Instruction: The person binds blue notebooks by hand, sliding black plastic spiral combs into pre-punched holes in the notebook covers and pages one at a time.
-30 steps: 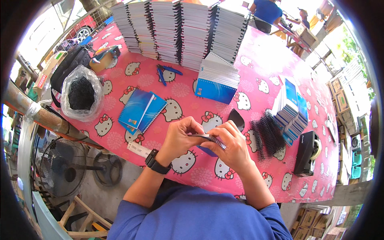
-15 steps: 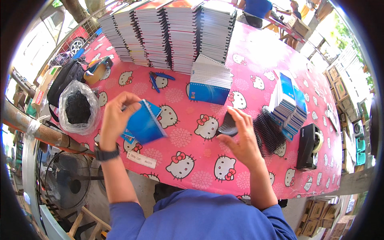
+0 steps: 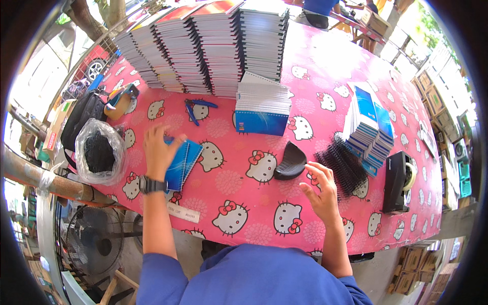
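Observation:
My left hand, slightly blurred, hovers at the left edge of the blue notebooks, its thumb and fingers apart. These overlap flat on the pink tablecloth; whether a finger touches them is hard to tell. My right hand is open and holds nothing, its fingers spread just right of a black half-round ribbed piece. Farther right lies a heap of black binding coils. Straight ahead, a fanned stack of blue-covered notebooks rests with its punched edge toward me.
Tall stacks of bound books line the far side. Blue-handled pliers lie before them. At left are a clear bag of black coils and a black bag. Rightward stand more blue notebooks and a tape dispenser.
My left hand has let go of the tilted blue notebook, which now lies flat on the other. My right hand has come away from the black half-round piece, toward the right and nearer me.

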The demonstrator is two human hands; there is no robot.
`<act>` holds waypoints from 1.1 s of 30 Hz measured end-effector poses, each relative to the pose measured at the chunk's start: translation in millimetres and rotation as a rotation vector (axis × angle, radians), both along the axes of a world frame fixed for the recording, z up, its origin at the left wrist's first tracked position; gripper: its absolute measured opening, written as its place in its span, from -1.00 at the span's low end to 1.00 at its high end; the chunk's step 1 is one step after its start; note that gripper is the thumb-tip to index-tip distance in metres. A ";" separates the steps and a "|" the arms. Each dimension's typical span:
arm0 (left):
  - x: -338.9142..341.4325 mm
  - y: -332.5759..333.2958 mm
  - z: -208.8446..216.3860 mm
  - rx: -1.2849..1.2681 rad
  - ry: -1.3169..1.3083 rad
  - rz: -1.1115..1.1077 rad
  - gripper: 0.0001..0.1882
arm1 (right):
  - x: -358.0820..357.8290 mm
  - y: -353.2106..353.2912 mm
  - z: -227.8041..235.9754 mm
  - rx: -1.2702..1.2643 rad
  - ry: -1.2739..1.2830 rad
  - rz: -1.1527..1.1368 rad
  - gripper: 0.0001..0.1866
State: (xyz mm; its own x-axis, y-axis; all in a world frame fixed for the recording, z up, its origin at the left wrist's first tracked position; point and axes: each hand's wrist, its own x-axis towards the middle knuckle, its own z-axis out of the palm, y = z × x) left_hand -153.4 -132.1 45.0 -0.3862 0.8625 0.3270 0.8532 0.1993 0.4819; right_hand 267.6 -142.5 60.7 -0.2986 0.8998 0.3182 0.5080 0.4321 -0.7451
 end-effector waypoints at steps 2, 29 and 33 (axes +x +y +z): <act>24.1 -8.9 -10.3 -0.140 0.224 0.044 -0.07 | 2.4 0.1 -2.0 -0.002 0.034 -0.020 -0.57; 170.9 122.2 28.6 0.403 0.266 -0.699 -0.79 | 25.9 8.2 -17.7 0.158 0.186 -0.149 -0.88; 167.2 95.3 46.1 0.330 -0.129 -0.634 -0.81 | 37.3 19.3 -27.1 0.183 -0.158 -0.449 -0.83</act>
State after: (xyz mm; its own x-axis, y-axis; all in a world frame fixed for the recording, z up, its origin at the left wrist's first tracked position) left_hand 13.8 -36.9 91.1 0.1022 0.7974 0.5947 0.6887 -0.4881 0.5361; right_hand 304.9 -123.1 33.7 0.0474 0.8839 0.4652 0.7738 0.2620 -0.5767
